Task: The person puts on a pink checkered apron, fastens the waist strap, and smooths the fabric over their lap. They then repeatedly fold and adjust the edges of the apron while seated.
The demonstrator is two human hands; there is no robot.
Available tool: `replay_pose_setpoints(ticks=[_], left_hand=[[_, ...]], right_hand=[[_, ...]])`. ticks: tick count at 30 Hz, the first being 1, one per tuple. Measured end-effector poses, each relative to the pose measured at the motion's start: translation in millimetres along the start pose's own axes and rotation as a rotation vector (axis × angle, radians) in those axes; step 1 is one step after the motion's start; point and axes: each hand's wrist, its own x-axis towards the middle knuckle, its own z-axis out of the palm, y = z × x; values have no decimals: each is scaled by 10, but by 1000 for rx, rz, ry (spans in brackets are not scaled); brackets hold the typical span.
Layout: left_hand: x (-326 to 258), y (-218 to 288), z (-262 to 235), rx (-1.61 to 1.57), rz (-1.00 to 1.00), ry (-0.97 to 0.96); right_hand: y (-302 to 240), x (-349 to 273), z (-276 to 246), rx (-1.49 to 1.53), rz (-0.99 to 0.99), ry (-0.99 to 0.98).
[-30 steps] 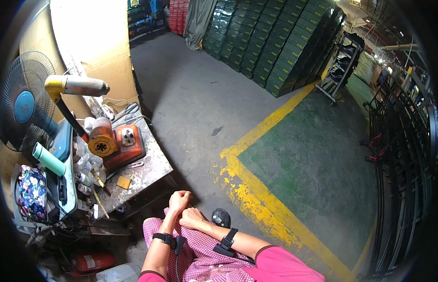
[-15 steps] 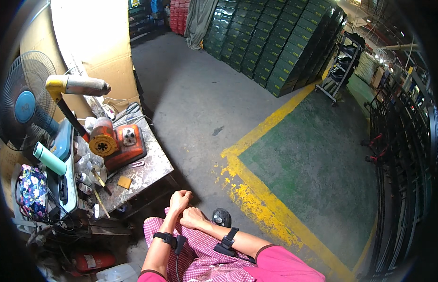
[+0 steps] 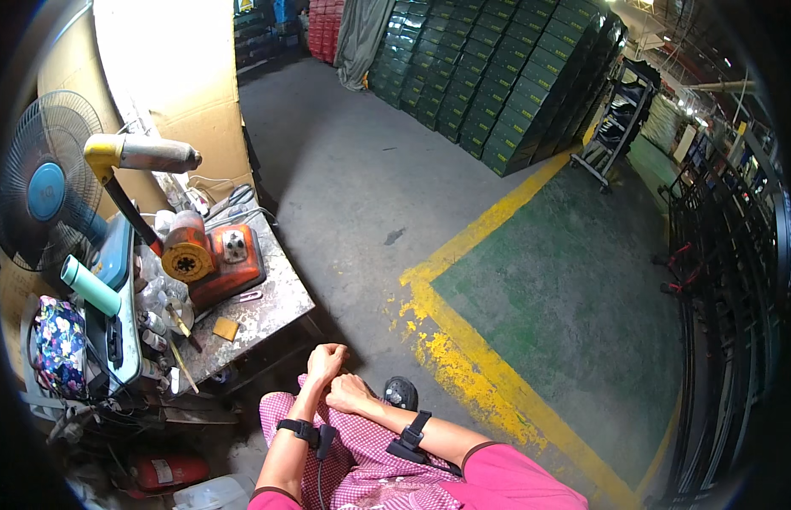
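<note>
My left hand (image 3: 326, 361) is curled closed and rests at the knee, over a pink-and-white checked apron (image 3: 361, 450). Just beside and below it, my right hand (image 3: 349, 393) is also closed in a loose fist, its knuckles close to the left wrist. No object shows in either hand; the insides of the fingers are turned out of sight. Black straps with small black devices sit round both forearms. A dark shoe (image 3: 401, 393) shows on the floor just beyond my right hand.
Left of my hands stands a worn workbench (image 3: 281, 293) with an orange machine (image 3: 230, 263), a yellow block (image 3: 226, 329) and a mint-green bottle (image 3: 90, 287). A fan (image 3: 47, 191) is behind. Stacked dark green boxes (image 3: 506, 127) and a wheeled rack (image 3: 612, 127) stand farther off.
</note>
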Motion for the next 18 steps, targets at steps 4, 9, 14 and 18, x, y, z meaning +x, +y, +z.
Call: replay_pose_setpoints(ticks=[4, 9, 14, 18], left_hand=[[-8, 16, -7, 2, 9, 3], [-26, 35, -20, -2, -2, 1], [-32, 53, -18, -16, -10, -7], [-6, -1, -15, -21, 16, -5]], right_hand=[[17, 9, 14, 6, -5, -9], [30, 24, 38, -16, 7, -21], [33, 18, 37, -15, 11, -13], [13, 14, 28, -11, 4, -13]])
